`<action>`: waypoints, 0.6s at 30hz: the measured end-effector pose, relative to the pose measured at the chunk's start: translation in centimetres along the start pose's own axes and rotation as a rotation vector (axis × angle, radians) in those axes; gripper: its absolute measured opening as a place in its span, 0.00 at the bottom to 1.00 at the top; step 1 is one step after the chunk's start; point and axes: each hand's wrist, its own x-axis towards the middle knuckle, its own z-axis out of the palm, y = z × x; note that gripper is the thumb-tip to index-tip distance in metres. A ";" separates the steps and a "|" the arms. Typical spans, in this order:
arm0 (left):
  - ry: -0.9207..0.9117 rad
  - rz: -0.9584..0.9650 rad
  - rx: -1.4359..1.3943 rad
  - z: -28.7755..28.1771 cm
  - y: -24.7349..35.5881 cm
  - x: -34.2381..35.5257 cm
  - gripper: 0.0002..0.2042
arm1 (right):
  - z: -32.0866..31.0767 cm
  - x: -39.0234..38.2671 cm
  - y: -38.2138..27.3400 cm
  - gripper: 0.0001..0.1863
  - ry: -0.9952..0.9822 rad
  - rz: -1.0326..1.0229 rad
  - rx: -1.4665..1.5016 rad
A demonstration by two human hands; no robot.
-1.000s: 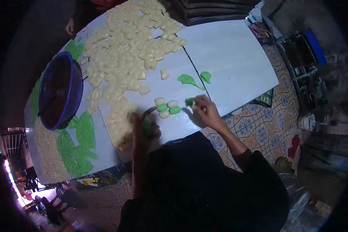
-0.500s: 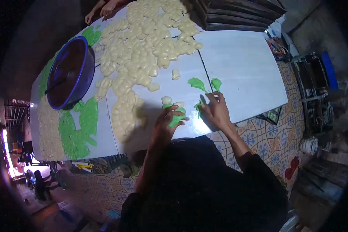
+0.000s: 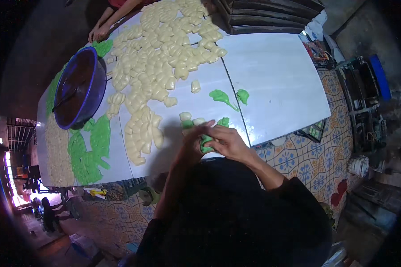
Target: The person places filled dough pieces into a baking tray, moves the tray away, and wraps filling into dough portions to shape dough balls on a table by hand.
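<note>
Both hands, left (image 3: 192, 139) and right (image 3: 223, 141), have drawn together at the white counter's (image 3: 276, 80) near edge, their grip now clenched on a soft green dough piece (image 3: 206, 142) (lifted since a second ago).

Person's wearing a plain black top, looks loose, sleeves ending around the elbows so both forearms are bare. Left hand (image 3: 192, 141) and right hand (image 3: 227, 141): no gloves or rings I can spot.
</note>
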 end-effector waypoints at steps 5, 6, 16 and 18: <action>-0.230 -0.468 -1.009 2.4 -0.8 -0.7 0.17 | -1.4 -0.3 0.1 0.17 -0.065 0.025 -0.079; -0.256 -0.265 -0.775 2.2 -0.4 -0.6 0.16 | -1.9 -0.3 -0.2 0.17 -0.107 0.080 -0.043; -0.475 -0.410 -0.579 0.5 1.3 -1.0 0.13 | -1.3 -1.8 -0.4 0.11 0.004 0.201 0.123; -0.519 -0.564 -0.818 1.1 0.8 -0.9 0.13 | -0.6 -2.3 0.5 0.08 0.069 0.230 0.187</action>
